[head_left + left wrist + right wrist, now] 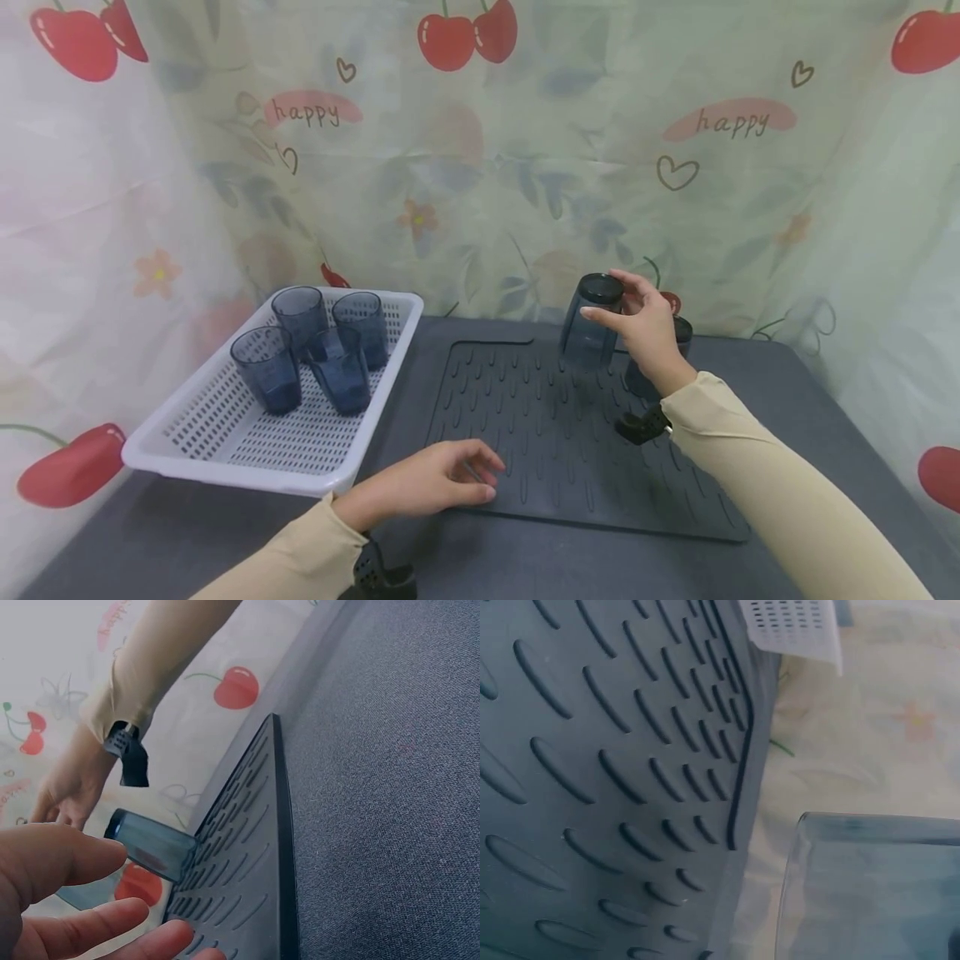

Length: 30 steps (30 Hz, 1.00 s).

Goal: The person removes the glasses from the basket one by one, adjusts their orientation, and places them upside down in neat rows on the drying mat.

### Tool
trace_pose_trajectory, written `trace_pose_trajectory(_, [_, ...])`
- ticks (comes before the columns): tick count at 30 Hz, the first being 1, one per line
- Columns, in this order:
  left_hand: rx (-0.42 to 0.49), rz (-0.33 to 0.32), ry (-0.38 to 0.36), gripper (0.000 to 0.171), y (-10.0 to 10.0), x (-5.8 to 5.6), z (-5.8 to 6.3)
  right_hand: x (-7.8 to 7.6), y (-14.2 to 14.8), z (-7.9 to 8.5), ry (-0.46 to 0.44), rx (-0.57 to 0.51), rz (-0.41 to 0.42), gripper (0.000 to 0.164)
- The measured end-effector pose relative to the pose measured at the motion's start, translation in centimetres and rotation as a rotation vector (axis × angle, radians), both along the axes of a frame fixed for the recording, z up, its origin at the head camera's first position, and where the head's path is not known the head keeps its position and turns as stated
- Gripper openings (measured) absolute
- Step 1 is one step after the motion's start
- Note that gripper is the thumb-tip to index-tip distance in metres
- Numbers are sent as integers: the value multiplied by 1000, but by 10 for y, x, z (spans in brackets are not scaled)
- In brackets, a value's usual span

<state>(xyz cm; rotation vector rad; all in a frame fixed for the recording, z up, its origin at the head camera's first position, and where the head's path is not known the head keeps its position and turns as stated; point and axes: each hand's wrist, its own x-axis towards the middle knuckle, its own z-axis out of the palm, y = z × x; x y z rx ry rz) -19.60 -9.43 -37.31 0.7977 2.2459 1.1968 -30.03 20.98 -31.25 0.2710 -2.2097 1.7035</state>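
My right hand grips a blue-grey drinking glass near its base, thumb on one side and fingers on the other. This glass hangs mouth down over the back of the dark ribbed drying mat; its clear wall fills the lower right of the right wrist view. Partly behind the right wrist, a second glass stands upside down on the mat. Over the mat's front left corner, my left hand hovers with loosely bent fingers and holds nothing.
On the left of the dark table, a white perforated basket holds several upright blue-grey glasses. A cherry-patterned curtain hangs close behind the table and along both sides.
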Motion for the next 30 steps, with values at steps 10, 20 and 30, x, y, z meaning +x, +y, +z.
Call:
trace_pose_trajectory(10, [-6, -4, -21, 32, -1, -1, 1, -9, -3, -27, -78, -20, -15, 75])
trace_pose_trajectory(20, [-4, -2, -30, 31, -1, -1, 1, -17, -3, -51, -98, -48, -48, 73])
trace_pose_trajectory(30, [0, 6, -42, 31, 0, 0, 2, -25, -6, -63, -133, -111, -36, 75])
